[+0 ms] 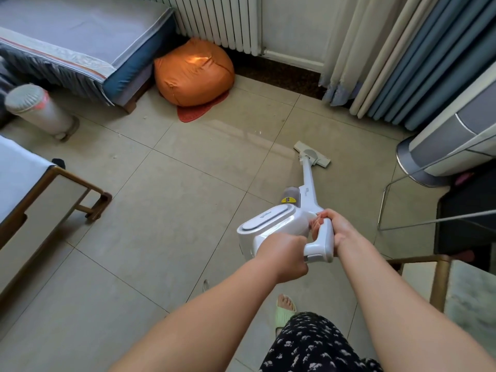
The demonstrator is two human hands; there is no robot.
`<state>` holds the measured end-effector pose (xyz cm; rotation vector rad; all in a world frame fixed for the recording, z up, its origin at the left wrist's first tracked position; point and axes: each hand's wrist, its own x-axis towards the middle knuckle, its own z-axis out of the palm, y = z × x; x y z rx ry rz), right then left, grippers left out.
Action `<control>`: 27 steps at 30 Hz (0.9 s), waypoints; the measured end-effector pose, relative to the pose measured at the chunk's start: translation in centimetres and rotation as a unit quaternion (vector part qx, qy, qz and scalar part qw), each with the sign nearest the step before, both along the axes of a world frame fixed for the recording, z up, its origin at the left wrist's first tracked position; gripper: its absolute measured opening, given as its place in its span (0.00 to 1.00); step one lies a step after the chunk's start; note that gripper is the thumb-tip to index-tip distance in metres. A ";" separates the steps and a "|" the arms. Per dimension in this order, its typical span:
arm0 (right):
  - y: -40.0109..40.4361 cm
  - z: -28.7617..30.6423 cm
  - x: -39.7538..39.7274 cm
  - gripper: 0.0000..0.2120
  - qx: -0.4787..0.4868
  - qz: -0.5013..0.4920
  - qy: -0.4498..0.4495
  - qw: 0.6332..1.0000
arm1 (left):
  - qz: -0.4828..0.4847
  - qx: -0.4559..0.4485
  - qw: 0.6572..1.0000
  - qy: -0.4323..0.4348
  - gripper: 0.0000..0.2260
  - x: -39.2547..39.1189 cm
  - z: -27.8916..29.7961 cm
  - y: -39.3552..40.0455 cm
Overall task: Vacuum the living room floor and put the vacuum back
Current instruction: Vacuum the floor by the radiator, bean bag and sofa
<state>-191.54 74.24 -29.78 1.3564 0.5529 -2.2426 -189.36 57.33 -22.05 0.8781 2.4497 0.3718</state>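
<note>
Both hands on the vacuum (290,218): right hand (338,227) wraps the handle to steer, left hand (285,254) grips its base for support, w/ floor head (312,154) flat on tiles.

Head camera looks steeply down, near the floor (166,183).

Beige tiled floor (188,210), white radiator (214,20), blue curtains (429,63), perhaps daylight.
</note>
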 end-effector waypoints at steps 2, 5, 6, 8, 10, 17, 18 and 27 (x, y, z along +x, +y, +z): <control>-1.5 0.3 1.9 0.05 0.006 -0.010 0.004 1.000 | -0.006 -0.002 1.000 0.003 0.04 1.8 0.4 -1.5; -3.5 0.9 4.2 0.06 0.005 -0.023 0.010 1.000 | -0.008 -0.005 1.000 0.004 0.03 3.9 0.6 -3.2; -4.4 1.1 5.2 0.06 0.005 -0.026 0.012 1.000 | -0.008 -0.007 1.000 0.004 0.03 4.8 1.0 -4.1; -6.0 1.4 7.0 0.06 0.005 -0.027 0.015 0.999 | -0.009 -0.006 1.000 0.005 0.04 6.5 1.2 -5.7; -7.8 1.6 9.0 0.05 0.002 -0.025 0.015 1.000 | -0.014 -0.015 1.000 0.007 0.04 8.4 1.4 -7.4; -14.6 2.5 15.7 0.06 0.000 -0.026 0.016 1.000 | -0.015 -0.031 0.999 0.009 0.04 14.7 2.7 -14.2; -15.8 2.5 16.7 0.06 -0.008 -0.019 0.018 1.000 | -0.016 -0.034 0.999 0.012 0.04 15.7 2.8 -15.4; -27.1 2.8 24.3 0.07 -0.066 -0.010 0.011 0.998 | -0.016 -0.090 0.996 0.021 0.04 22.7 4.4 -26.4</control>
